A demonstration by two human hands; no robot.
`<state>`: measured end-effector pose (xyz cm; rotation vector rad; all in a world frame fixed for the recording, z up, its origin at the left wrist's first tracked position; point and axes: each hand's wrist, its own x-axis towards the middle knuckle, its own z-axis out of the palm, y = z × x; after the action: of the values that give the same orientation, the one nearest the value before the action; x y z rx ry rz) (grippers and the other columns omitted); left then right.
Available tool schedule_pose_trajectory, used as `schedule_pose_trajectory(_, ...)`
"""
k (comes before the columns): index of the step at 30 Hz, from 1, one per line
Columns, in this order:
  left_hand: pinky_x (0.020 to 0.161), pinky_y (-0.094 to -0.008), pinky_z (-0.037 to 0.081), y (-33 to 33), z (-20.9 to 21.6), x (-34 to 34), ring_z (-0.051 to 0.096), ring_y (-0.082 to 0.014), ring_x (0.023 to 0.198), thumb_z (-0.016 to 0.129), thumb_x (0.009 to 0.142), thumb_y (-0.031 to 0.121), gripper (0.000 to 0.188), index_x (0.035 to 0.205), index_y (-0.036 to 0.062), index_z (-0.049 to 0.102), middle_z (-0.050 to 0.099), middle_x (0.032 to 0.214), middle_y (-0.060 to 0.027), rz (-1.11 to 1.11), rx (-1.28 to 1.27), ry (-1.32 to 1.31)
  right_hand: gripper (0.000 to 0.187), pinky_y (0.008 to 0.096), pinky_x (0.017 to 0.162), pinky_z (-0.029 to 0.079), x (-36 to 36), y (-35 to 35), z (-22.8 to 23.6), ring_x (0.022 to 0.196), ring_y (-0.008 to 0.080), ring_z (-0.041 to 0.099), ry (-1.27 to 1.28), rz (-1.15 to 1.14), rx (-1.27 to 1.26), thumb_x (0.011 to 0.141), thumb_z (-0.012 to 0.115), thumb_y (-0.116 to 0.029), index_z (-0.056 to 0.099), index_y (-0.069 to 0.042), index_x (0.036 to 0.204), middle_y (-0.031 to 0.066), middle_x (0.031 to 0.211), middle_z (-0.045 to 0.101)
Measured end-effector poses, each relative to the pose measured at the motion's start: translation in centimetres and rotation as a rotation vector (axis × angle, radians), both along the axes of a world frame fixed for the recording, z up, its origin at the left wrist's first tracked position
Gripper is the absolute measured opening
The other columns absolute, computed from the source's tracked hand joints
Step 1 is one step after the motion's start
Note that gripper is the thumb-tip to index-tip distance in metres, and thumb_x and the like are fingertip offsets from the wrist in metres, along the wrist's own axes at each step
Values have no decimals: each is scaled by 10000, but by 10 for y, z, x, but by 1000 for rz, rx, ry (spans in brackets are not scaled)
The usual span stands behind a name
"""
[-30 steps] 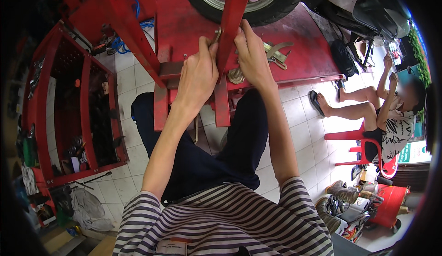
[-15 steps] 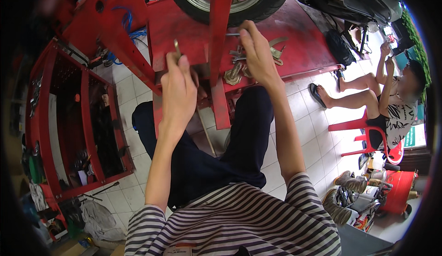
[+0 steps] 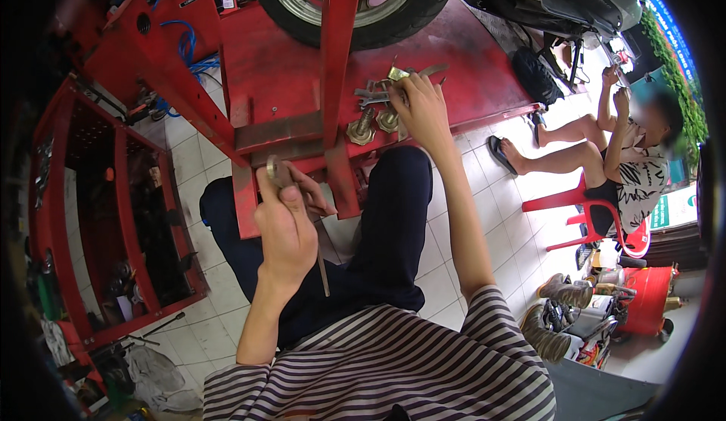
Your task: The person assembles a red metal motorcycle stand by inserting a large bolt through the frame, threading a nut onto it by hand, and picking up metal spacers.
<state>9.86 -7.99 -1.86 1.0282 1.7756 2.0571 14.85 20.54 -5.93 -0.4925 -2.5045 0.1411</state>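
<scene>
My left hand (image 3: 286,228) is closed round a long metal tool with a rounded, ring-like end (image 3: 273,167) above the fist; its thin shaft (image 3: 325,273) sticks out below, over my lap. My right hand (image 3: 425,118) is over a small heap of metal parts on the red platform, its fingers curled down among them; what they grip is hidden. By its fingers lie an open-ended wrench (image 3: 372,97) and a gold-coloured metal piece (image 3: 396,73). Two thick bolt-like parts with wide heads, one of them a brassy bolt (image 3: 363,129), lie near the platform's edge.
A motorcycle wheel (image 3: 355,12) stands on the red platform (image 3: 287,80) behind a red upright post (image 3: 338,58). At left is a red shelf frame (image 3: 136,217). A person sits on a red plastic chair (image 3: 567,205) at right. Boots (image 3: 556,319) stand by a red drum (image 3: 646,296).
My left hand has come down and nearer with the metal tool. My right hand has moved from beside the post to the metal parts; the thin rod it held no longer shows.
</scene>
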Motion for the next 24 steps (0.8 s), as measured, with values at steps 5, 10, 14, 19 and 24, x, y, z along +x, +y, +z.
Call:
schedule_pose_trajectory(5,656,-321,575,8,-4,7,683,-208,696,325,1082,263,306,1130,-35,377,606,797,-137,-17,26,82,264,386,840,425,-2,-2,1,981,280,577,-9,16,240,943,593,-259,644,-49,1093,118,998,611)
schedule_pose_trajectory(10,757,-382,572,16,-7,8,679,-237,754,369,1059,283,297,1114,-7,394,629,880,-146,-25,80,264,334,340,818,455,56,-66,21,914,218,590,146,288,-660,944,618,-245,609,-52,1216,101,999,599)
schedule_pose_trajectory(14,668,-322,541,34,5,17,702,-264,728,556,916,32,209,1120,16,513,695,914,-85,-15,60,422,563,342,699,466,107,-143,27,769,224,560,-130,521,-1012,866,733,-194,492,-21,1345,129,1037,564)
schedule_pose_trajectory(19,636,-331,520,51,16,34,675,-253,685,635,850,23,251,1094,43,578,685,876,-62,-71,86,456,449,327,674,468,113,-176,-14,731,213,576,163,289,-1157,865,688,-108,522,8,1266,129,862,603)
schedule_pose_trajectory(24,602,-294,499,54,35,31,600,-227,608,573,955,105,360,1276,7,445,712,1019,-81,-234,-143,660,286,363,839,501,120,-176,-3,930,328,659,144,364,-1135,865,627,-64,566,53,1119,203,1004,666)
